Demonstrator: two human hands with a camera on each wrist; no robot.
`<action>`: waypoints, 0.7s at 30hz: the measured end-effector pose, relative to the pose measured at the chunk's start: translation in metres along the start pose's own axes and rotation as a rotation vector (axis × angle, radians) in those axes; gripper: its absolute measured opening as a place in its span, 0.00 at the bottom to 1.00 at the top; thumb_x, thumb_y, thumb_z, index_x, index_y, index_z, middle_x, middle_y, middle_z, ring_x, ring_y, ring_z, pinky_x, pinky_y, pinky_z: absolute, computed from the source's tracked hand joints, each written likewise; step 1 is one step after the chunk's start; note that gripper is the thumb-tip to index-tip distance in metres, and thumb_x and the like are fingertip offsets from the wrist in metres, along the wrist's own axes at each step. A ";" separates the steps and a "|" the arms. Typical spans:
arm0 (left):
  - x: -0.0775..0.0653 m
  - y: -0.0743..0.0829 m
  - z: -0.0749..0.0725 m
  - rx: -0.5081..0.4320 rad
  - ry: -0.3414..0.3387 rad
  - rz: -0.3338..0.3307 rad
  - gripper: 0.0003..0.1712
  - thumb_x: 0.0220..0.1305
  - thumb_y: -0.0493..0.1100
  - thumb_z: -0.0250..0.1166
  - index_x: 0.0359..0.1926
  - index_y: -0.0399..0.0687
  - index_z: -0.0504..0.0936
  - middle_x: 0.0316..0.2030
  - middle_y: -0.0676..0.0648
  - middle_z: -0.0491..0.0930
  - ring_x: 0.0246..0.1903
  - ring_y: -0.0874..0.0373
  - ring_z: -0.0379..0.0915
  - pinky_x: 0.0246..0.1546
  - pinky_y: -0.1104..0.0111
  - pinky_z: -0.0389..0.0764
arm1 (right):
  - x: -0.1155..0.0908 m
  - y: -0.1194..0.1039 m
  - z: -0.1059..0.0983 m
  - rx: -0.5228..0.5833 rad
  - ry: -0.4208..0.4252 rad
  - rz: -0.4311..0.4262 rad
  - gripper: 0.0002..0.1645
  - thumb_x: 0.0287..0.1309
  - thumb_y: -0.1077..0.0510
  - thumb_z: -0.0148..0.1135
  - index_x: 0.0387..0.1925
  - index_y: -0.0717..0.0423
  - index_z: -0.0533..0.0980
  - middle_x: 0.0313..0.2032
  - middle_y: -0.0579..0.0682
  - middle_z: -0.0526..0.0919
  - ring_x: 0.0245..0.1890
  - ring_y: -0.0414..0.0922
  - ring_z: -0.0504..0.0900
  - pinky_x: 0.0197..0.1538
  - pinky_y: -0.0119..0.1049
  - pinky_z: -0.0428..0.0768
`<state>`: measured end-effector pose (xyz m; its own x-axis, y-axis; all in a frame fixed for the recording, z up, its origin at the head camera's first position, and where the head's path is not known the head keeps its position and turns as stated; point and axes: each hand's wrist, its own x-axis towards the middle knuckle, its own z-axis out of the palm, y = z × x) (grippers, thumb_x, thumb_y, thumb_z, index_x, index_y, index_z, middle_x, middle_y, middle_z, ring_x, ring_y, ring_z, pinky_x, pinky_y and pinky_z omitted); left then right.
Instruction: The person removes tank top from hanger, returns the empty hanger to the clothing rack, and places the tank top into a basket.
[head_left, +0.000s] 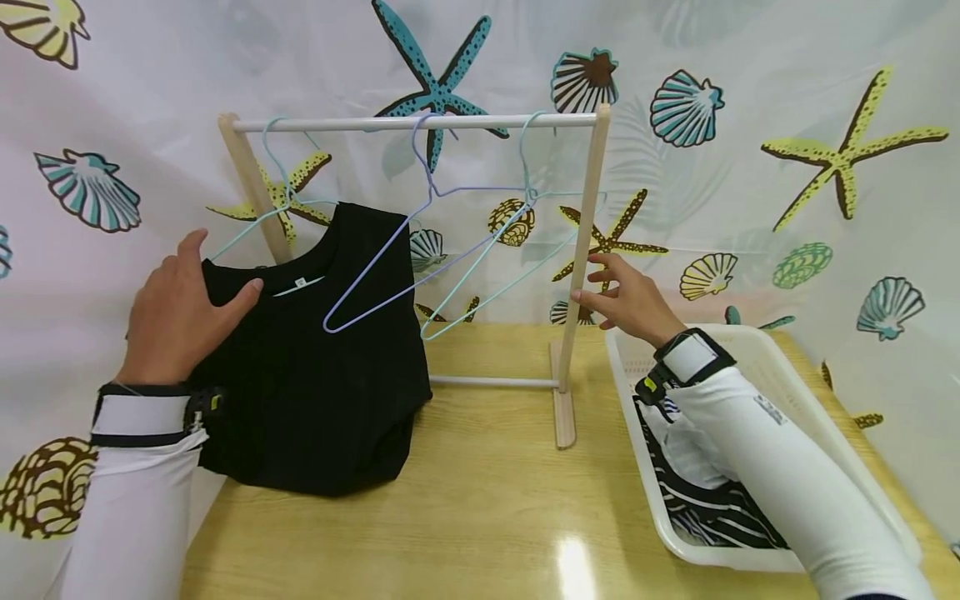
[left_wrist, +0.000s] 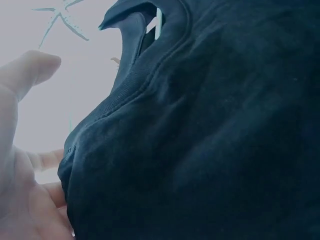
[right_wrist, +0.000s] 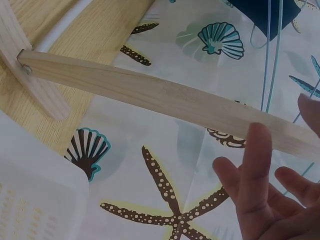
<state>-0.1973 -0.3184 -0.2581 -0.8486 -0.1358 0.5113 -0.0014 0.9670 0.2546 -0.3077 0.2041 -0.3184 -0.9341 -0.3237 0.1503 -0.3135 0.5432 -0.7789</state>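
White sleeves [head_left: 780,467] come nearest us, one at the left edge of the bench [head_left: 465,467], the other across the white basket [head_left: 645,467] along its right edge. Any move on the black shirt [head_left: 315,392], we judge, turns on how it lies from our left grip [head_left: 176,304]: immediately to the right of it, shoulder against fingers, with the long axis dropping from the neckline toward the bench. We see the left grip's thumb standing away from the cloth while some fingers [left_wrist: 49,159] pass behind its edge, so nothing is pinched there. The shirt hangs above the bench's back left part, on the left green hanger [head_left: 287,198] from the rack's rail [head_left: 345,124]; whether its hem touches the wood we cannot tell. Our right grip [head_left: 630,296] is the farther one, its fingers parted around nothing beside the right post [head_left: 588,208]; we cannot tell whether a fingertip touches that post. For room, we find the left side tight, the shirt close to the shell-print curtain [head_left: 810,50], and on its right a purple hanger [head_left: 327,330] crosses in front of it, with another green hanger [head_left: 424,337] just beyond. More space lies toward us, over the bare wood between the shirt and the basket, where striped clothes [head_left: 720,500] lie.
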 end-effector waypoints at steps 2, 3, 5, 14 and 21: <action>0.002 0.004 -0.002 -0.011 0.003 0.002 0.49 0.63 0.62 0.59 0.73 0.38 0.52 0.50 0.21 0.69 0.45 0.26 0.67 0.40 0.36 0.70 | 0.003 0.000 0.000 0.007 0.030 -0.009 0.40 0.62 0.47 0.63 0.70 0.50 0.58 0.60 0.63 0.71 0.49 0.60 0.81 0.32 0.44 0.83; 0.003 0.006 -0.003 -0.015 0.004 0.003 0.48 0.63 0.62 0.58 0.72 0.38 0.53 0.50 0.21 0.70 0.45 0.27 0.68 0.39 0.37 0.70 | 0.005 0.001 -0.001 0.007 0.040 -0.013 0.39 0.62 0.47 0.62 0.70 0.50 0.59 0.60 0.63 0.71 0.49 0.59 0.81 0.31 0.43 0.83; 0.003 0.008 -0.004 -0.016 0.008 0.010 0.46 0.64 0.62 0.58 0.71 0.37 0.56 0.47 0.23 0.72 0.43 0.28 0.69 0.36 0.38 0.71 | 0.007 0.001 0.000 0.005 0.051 -0.017 0.36 0.63 0.47 0.62 0.69 0.50 0.61 0.59 0.62 0.73 0.50 0.58 0.81 0.30 0.40 0.83; 0.007 0.015 0.000 -0.019 0.039 0.030 0.30 0.70 0.57 0.53 0.53 0.32 0.72 0.33 0.29 0.76 0.28 0.35 0.72 0.19 0.49 0.68 | 0.013 -0.001 0.004 0.001 0.100 -0.051 0.27 0.65 0.52 0.61 0.62 0.52 0.67 0.52 0.61 0.79 0.44 0.55 0.83 0.27 0.38 0.82; 0.013 0.023 0.004 -0.028 0.041 0.006 0.28 0.72 0.56 0.50 0.44 0.31 0.72 0.26 0.31 0.75 0.25 0.37 0.72 0.16 0.54 0.63 | 0.014 -0.001 0.009 0.006 0.098 -0.031 0.26 0.65 0.52 0.60 0.61 0.54 0.68 0.49 0.62 0.81 0.42 0.54 0.84 0.26 0.39 0.82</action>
<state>-0.2108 -0.2974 -0.2486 -0.8262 -0.1395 0.5459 0.0190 0.9614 0.2744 -0.3193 0.1917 -0.3210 -0.9364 -0.2626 0.2328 -0.3414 0.5291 -0.7768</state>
